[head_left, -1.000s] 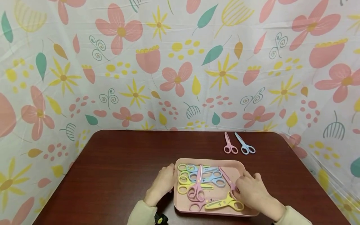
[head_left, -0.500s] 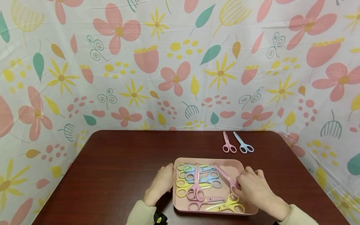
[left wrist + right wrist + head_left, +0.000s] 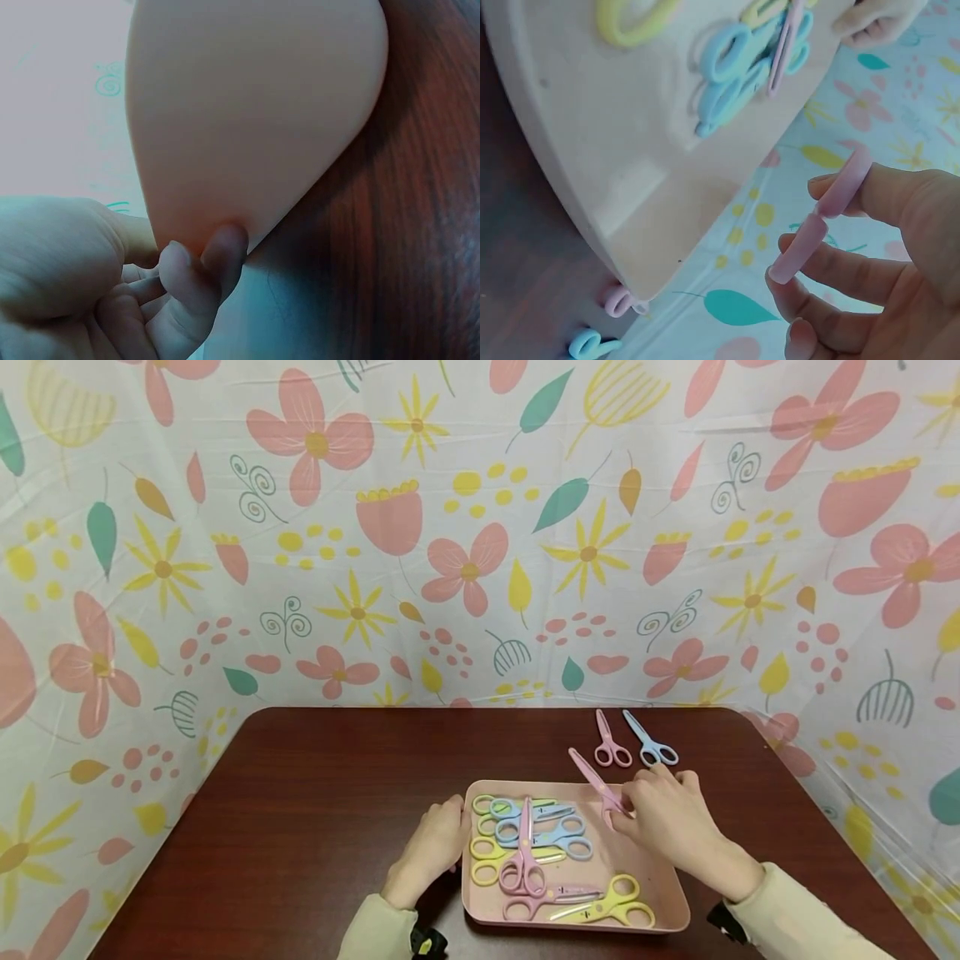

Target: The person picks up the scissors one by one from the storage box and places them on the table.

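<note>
When read from left to right in the head view, first dark brown table (image 3: 315, 793) before flowered cloth (image 3: 315, 610), then pale left sleeve (image 3: 378, 929) and left hand (image 3: 431, 843), pinching the left wall of pink tray (image 3: 603, 860). Hidden from above but plain in the left wrist view: fingertips (image 3: 225, 255) against the tray's smooth outer face. Inside the tray, along its left side, yellow and yellow-green scissors (image 3: 501, 855), loops toward the left hand; just beside and partly over these, two blue scissors (image 3: 551, 838), with crossing pink scissors (image 3: 527, 839) on top. By the near wall, lower pink scissors (image 3: 558, 893), then front yellow scissors (image 3: 603, 907), loops to the right. Over the tray's far right part, held pink scissors (image 3: 590, 773), blades slanting away and leftward past the far rim. Beyond, on the table, far pink scissors (image 3: 606, 737) and far blue scissors (image 3: 642, 735), side by side. Last, right hand (image 3: 667, 810), grasping the held pair by its handles. From above, mostly knuckles; in the right wrist view, both loops edge-on between thumb and curled fingers (image 3: 789, 296), apart from the tray, blades out of sight. Exact place of the thumb within the loop not clear.
</note>
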Demonstrator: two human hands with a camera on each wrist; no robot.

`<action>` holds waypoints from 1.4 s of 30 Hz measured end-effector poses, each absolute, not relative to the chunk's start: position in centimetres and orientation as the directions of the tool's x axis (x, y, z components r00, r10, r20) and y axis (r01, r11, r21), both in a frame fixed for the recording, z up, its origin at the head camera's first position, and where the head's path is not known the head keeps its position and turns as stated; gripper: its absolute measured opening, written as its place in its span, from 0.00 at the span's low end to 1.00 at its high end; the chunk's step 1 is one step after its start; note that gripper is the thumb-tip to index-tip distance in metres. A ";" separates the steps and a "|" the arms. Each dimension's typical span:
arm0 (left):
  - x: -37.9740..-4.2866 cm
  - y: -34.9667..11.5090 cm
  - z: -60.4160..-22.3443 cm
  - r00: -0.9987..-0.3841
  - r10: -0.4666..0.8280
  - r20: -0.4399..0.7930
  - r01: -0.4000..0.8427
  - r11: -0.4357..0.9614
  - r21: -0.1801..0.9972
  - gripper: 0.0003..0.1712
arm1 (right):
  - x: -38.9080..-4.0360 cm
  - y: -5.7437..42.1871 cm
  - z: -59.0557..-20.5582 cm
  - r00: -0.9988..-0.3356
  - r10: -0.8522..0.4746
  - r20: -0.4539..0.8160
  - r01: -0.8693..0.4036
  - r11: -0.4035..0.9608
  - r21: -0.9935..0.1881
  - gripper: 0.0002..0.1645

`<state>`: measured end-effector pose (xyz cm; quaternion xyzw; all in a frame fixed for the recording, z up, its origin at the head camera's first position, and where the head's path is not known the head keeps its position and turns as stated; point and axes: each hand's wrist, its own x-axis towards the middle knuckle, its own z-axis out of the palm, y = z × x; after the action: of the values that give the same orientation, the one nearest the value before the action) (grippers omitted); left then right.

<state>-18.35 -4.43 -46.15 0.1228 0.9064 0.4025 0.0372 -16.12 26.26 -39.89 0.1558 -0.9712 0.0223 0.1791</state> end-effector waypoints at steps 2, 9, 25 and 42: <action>-18.4 -4.4 -46.2 -0.967 0.251 0.036 0.195 0.644 0.740 0.10 | -16.9 26.1 -39.6 -0.886 -0.295 0.357 -0.317 0.949 -0.001 0.19; -18.6 -4.5 -46.4 -0.966 0.254 0.043 0.205 0.658 0.725 0.11 | -20.0 25.3 -39.0 -0.915 -0.262 0.308 -0.295 0.953 -0.067 0.23; -18.5 -4.4 -46.3 -0.970 0.244 0.022 0.181 0.655 0.734 0.10 | -25.3 23.3 -39.7 -0.975 -0.166 0.149 -0.189 0.969 -0.156 0.25; -18.6 -4.4 -46.4 -0.966 0.256 0.022 0.189 0.652 0.735 0.10 | -30.0 24.4 -40.9 -0.994 -0.095 -0.052 -0.088 0.988 -0.129 0.19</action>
<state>-18.58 -4.37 -46.40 0.1227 0.9078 0.3990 0.0417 -29.99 24.38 -40.87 0.0458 -0.9965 0.0635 -0.0290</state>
